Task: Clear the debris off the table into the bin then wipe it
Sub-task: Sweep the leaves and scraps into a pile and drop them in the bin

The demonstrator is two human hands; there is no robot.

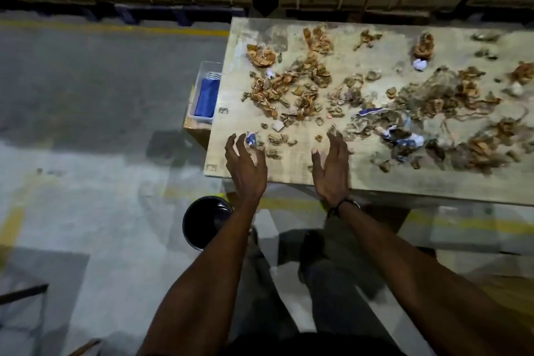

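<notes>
Left hand (245, 165) hovers with fingers spread and empty beside a blue scrap (250, 139); right hand (332, 166) flat, fingers straight. Debris (306, 87) covers the worktop (404, 182), bin (206, 221) below its near edge.

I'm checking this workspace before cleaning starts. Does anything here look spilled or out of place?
Yes. Crumpled brown and orange paper scraps with a few blue-and-white bits are strewn over most of the pale wooden table. The round black bin stands on the floor below the table's near corner. Both hands hold nothing.
</notes>
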